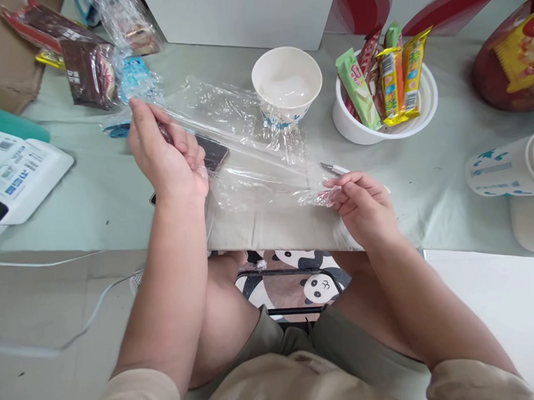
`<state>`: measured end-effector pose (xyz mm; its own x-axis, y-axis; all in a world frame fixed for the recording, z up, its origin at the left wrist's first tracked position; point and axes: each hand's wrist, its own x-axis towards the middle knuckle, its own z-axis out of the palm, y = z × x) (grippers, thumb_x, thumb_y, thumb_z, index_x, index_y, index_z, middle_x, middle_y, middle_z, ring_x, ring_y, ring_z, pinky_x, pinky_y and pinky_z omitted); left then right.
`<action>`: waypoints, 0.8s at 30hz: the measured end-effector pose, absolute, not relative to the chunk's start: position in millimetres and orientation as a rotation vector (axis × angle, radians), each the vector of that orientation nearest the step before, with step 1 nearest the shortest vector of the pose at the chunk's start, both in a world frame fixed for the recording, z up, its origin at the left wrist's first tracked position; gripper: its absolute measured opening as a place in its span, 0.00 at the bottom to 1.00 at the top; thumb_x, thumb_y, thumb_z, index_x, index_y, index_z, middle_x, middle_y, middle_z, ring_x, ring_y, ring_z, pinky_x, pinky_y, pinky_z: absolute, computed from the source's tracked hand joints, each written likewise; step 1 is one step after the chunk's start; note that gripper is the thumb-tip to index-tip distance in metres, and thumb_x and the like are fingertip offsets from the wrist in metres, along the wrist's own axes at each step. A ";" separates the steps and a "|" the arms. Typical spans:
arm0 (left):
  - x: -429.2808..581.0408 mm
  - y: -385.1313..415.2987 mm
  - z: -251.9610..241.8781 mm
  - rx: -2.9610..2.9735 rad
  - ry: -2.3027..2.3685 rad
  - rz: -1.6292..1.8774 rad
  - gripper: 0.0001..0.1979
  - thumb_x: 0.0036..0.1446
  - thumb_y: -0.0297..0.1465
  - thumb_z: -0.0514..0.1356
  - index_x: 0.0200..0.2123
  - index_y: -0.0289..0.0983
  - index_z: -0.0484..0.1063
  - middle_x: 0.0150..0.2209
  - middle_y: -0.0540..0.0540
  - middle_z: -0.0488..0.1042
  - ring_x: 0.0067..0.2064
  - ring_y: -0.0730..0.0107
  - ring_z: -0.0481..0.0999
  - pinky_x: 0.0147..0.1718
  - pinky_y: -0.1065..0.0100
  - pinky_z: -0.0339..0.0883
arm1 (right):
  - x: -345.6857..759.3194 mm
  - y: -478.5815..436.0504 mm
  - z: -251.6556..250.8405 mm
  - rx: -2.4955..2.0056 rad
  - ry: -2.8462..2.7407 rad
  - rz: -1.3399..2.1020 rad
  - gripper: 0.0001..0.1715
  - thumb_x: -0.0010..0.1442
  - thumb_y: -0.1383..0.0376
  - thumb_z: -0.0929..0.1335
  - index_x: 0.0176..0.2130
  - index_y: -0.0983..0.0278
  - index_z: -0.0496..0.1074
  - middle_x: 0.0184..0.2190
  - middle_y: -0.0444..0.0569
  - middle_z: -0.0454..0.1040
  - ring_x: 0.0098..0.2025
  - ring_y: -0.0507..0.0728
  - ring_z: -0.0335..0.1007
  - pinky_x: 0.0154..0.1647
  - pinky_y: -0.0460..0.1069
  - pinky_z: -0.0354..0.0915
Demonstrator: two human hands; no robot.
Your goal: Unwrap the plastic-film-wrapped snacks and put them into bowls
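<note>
Pale tablecloth (96, 200) | L hand (167, 155), R hand (363, 203) — both pinched shut on plastic wrap (259, 165), taut btwn them

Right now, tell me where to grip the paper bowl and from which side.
Pinch the paper bowl by its rim from above, at the far edge. It stands upright, mouth open, and its wall narrows downward, so a side grasp would likely slip. The wrap lies against its near foot, and the snack bowl stands close on its right.

Single head-worn camera, looking forward and down from close above. The paper bowl (286, 84) sits far side, top-centre of view.
</note>
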<state>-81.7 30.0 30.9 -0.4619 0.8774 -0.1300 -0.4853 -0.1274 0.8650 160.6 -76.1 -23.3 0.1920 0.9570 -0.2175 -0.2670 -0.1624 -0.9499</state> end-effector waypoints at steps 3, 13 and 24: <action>-81.4 30.4 29.0 0.546 1.130 1.764 0.25 0.79 0.39 0.47 0.26 0.38 0.58 0.15 0.58 0.49 0.16 0.80 0.42 0.19 0.70 0.30 | 164.9 -74.8 -29.5 -1.357 -0.912 1.210 0.05 0.56 0.62 0.76 0.36 0.57 0.81 0.32 0.43 0.83 0.32 0.53 0.80 0.36 0.50 0.78; -80.6 32.6 26.1 0.520 1.191 1.741 0.25 0.78 0.43 0.48 0.27 0.39 0.57 0.16 0.58 0.49 0.16 0.80 0.43 0.20 0.69 0.30 | 170.2 -74.8 -20.6 -1.441 -1.191 1.051 0.04 0.55 0.62 0.78 0.33 0.59 0.83 0.31 0.46 0.83 0.31 0.54 0.79 0.33 0.51 0.77; -77.4 31.7 25.2 0.503 1.219 1.698 0.23 0.79 0.38 0.46 0.27 0.38 0.58 0.16 0.58 0.47 0.17 0.80 0.41 0.20 0.69 0.29 | 172.1 -73.6 -27.8 -1.288 -0.725 0.995 0.12 0.55 0.54 0.79 0.34 0.57 0.79 0.39 0.42 0.85 0.36 0.53 0.84 0.33 0.47 0.75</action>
